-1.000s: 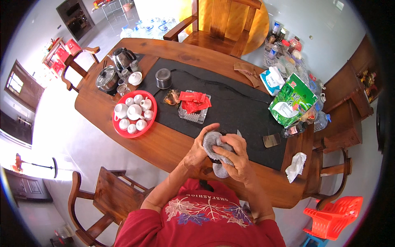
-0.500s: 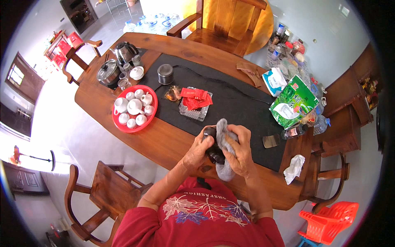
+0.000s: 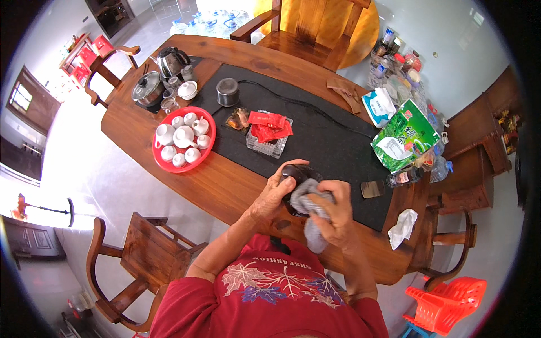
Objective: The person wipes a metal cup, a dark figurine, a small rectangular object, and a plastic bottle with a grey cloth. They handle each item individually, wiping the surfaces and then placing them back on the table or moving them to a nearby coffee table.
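Note:
Above the near edge of the table, my left hand (image 3: 273, 196) is closed round a dark, glossy, rounded object (image 3: 293, 173). Its kind is hard to make out because fingers and cloth cover much of it. My right hand (image 3: 337, 215) grips a grey cloth (image 3: 305, 198) and presses it against the dark object's right side. A loose end of the cloth hangs below that hand. Beyond both hands, a glass ashtray (image 3: 271, 147) on the black table mat (image 3: 332, 163) holds red packets (image 3: 269, 126).
A red tray (image 3: 183, 166) of white teaware stands left on the wooden table (image 3: 225, 194). Behind it are a kettle (image 3: 171, 62) and a lidded pot (image 3: 148, 88). A metal canister (image 3: 227, 92) stands mid-mat. Right lie a green bag (image 3: 407, 132) and crumpled tissue (image 3: 403, 228).
My right hand and the grey cloth have shifted down and slightly right across the dark object. The cloth no longer stands up above it. My left hand keeps its hold.

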Tool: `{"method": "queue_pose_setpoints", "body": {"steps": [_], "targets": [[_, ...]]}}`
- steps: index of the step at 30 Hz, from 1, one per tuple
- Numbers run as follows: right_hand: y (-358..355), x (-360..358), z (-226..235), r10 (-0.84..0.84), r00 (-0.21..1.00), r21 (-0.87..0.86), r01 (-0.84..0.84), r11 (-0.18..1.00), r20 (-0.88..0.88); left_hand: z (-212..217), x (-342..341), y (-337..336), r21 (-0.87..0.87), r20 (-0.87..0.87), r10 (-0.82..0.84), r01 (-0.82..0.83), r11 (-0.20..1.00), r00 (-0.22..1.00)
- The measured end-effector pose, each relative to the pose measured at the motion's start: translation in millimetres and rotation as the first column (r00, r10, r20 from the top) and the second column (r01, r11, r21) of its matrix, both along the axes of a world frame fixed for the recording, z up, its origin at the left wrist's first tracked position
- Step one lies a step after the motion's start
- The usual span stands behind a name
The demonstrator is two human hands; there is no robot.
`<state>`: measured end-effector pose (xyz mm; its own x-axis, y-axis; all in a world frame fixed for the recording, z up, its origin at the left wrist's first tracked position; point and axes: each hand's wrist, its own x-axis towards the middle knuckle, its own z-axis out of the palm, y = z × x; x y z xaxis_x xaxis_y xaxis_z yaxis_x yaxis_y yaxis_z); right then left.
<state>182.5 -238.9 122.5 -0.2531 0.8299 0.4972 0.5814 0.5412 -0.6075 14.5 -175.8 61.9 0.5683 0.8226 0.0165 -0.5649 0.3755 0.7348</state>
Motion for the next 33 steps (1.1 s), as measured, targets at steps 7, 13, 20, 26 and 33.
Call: {"method": "queue_pose_setpoints", "body": {"steps": [7, 13, 20, 26, 33], "targets": [[8.0, 7.0, -12.0, -0.032, 0.989, 0.144, 0.011, 0.989, 0.144, 20.5, -3.3, -10.6, -0.057, -0.017, -0.025, 0.024, 0.998, 1.000], [16.3, 5.9, -7.0, -0.183, 0.979, 0.123, 0.171, 0.978, 0.092, 8.0, 1.0, -9.4, 0.081, -0.067, -0.015, 0.020, 0.996, 0.998], [-10.3, -6.3, -25.8, -0.248, 0.962, 0.102, 0.237, 0.966, 0.110, 0.2, -1.6, -3.4, 0.021, -0.064, 0.055, -0.054, 0.998, 0.996], [-10.3, -0.7, -31.2, -0.284, 0.953, 0.100, 0.274, 0.956, 0.106, 1.1, 0.8, -5.1, -0.019, 0.035, 0.016, -0.015, 1.000, 0.999], [8.5, -2.5, -23.8, -0.274, 0.953, 0.049, 0.270, 0.962, 0.127, -3.8, 6.7, -5.6, -0.046, -0.001, 0.031, -0.031, 0.998, 1.000]]}}
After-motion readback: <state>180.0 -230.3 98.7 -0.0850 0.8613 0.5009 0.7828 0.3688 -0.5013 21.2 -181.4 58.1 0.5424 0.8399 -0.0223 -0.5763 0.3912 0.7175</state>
